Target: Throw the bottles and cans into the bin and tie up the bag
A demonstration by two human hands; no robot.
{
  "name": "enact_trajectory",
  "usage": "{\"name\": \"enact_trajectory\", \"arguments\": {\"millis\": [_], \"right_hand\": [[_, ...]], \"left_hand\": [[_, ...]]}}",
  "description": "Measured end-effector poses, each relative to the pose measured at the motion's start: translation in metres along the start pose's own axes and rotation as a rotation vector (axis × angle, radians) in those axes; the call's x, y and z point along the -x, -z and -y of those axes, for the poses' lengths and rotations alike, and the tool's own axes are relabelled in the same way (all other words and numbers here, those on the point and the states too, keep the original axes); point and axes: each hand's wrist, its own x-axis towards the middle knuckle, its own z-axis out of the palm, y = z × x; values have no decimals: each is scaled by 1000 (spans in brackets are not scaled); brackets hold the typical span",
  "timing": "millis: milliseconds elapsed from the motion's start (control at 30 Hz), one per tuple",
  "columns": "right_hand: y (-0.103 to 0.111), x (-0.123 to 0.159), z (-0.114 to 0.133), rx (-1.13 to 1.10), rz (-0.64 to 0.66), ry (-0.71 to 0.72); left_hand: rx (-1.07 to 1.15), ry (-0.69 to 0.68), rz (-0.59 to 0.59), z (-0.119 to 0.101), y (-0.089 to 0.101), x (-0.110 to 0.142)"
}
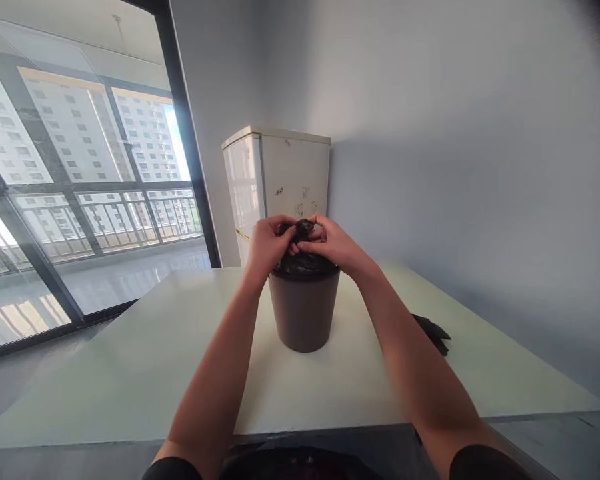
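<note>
A brown trash can [304,313] stands upright on the pale table, with a black plastic bag [305,264] gathered over its mouth. Above the rim, my left hand [271,243] pinches the bunched top of the bag from the left. My right hand [333,245] grips the same bunch from the right, its fingers curled around the plastic. Both hands nearly meet over the middle of the can. Part of the bag's top is hidden behind my fingers.
On the table [190,373], a folded black plastic piece [433,332] lies right of the can, partly behind my right forearm. Behind the table stands a worn white refrigerator [295,173]. A glass sliding door [90,167] is at left, a grey wall [455,167] at right.
</note>
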Motion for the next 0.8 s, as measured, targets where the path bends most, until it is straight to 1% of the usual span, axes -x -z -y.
{"name": "enact_trajectory", "arguments": {"millis": [100,167,267,333,433,533,600,733,800], "right_hand": [[-2,3,3,30,-9,24],[-2,2,2,102,-44,67],[-1,-2,-3,234,-127,150],[0,-4,-5,278,-162,184],[2,-4,-4,293,-164,221],[3,-1,0,312,-94,279],[5,0,2,364,-62,320],[10,0,1,496,-142,355],[11,0,-1,550,-149,361]], "left_hand": [[-113,-69,-78,-4,-3,3],[-168,-100,-85,-4,-4,3],[-215,-113,-32,-1,-2,1],[-262,-114,14,0,1,0],[-357,-134,88,-1,5,1],[-433,-191,135,-6,9,2],[-484,-216,153,-11,11,4],[-527,-221,242,-19,14,6],[-533,-221,241,-18,14,6]]}}
